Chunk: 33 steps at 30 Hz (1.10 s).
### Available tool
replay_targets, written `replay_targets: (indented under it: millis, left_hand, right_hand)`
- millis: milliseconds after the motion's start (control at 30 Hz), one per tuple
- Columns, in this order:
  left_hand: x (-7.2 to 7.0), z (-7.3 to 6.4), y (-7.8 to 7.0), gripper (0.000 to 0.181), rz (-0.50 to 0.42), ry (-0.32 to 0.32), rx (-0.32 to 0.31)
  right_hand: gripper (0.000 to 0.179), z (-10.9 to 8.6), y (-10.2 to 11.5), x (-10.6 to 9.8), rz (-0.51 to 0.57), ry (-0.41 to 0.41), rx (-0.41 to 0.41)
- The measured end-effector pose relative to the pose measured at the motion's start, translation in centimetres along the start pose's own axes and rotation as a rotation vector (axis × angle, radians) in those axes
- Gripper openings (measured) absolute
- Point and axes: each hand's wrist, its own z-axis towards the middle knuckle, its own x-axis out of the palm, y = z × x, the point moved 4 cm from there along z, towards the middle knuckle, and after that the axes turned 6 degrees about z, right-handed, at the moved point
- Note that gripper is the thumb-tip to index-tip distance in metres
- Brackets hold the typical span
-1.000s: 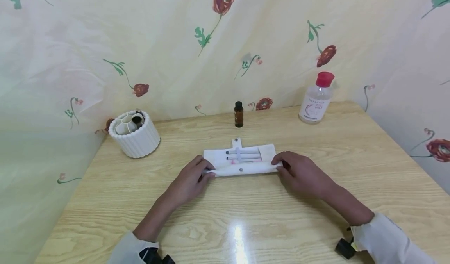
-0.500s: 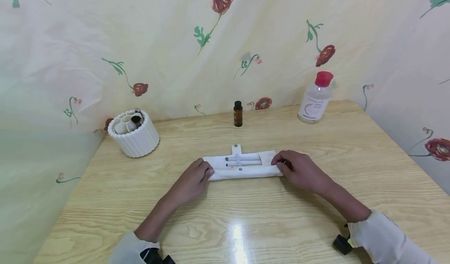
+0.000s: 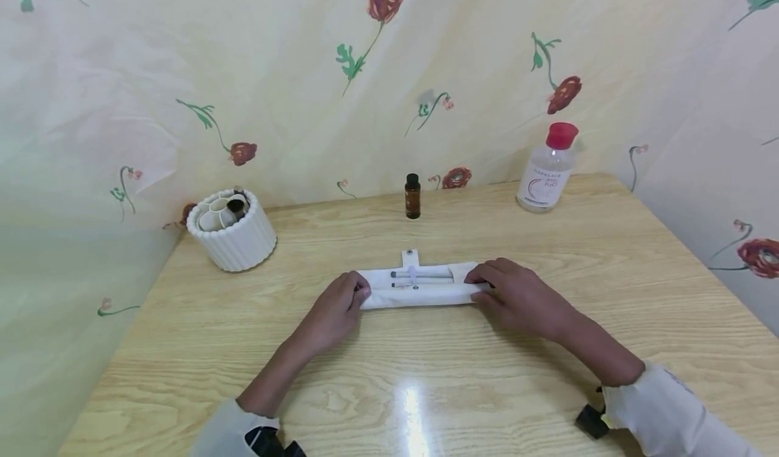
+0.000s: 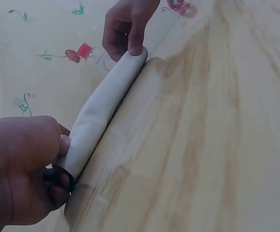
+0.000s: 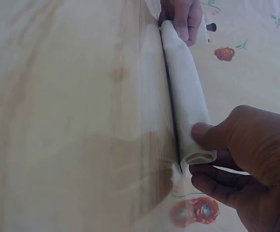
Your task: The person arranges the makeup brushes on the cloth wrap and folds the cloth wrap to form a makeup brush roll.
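A white roll-up brush pouch lies on the table, its near edge rolled into a tube. Thin brush handles show in the part still flat behind the roll. From the far side sticks out a short strap with a metal snap. My left hand grips the left end of the roll, fingers curled around it. At the other end, my right hand pinches the roll between thumb and fingers. The right wrist view shows the rolled layers of the pouch end-on beside my right thumb.
A white ribbed holder with brushes stands at the back left. Behind the pouch is a small brown bottle with a black cap. A clear bottle with a red cap stands at the back right, near the flowered backdrop.
The pouch's near edge has rolled further away from me, covering more of the inside, with fewer brush handles visible. Both hands have stayed at its ends and shifted their fingers.
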Motion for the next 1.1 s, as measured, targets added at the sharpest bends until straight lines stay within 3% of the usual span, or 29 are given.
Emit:
replay_targets:
  millis: [167,400,567,700,867,1000,1100]
  left_hand:
    - [-0.1,-0.1,0.4,0.016,-0.075,-0.061,-0.027]
    - [-0.4,-0.3,0.1,0.038,-0.003,-0.124,0.045]
    - [-0.6,-0.3,-0.2,0.027,0.032,-0.145,0.085]
    - [-0.7,-0.1,-0.2,0.024,0.003,-0.161,0.096]
    - [-0.6,0.2,0.1,0.024,0.018,-0.172,0.113]
    - [-0.4,0.3,0.3,0.023,0.017,-0.178,0.123]
    - [-0.3,0.4,0.4,0.023,-0.001,-0.177,0.123]
  right_hand:
    - [0.021,0.2,-0.5,0.2,0.063,-0.009,0.044]
    - [0.014,0.4,-0.9,0.3,0.113,-0.005,0.072]
    - [0.014,0.6,-1.0,0.2,0.103,-0.022,0.078]
    - [0.012,0.8,-1.0,0.2,0.077,-0.031,0.104]
    - [0.004,1.6,-0.8,-0.3,0.065,0.03,0.153]
    - [0.004,2.8,-0.1,-1.1,-0.003,0.064,0.117]
    - [0.009,4.7,0.3,-1.0,0.028,0.059,0.11]
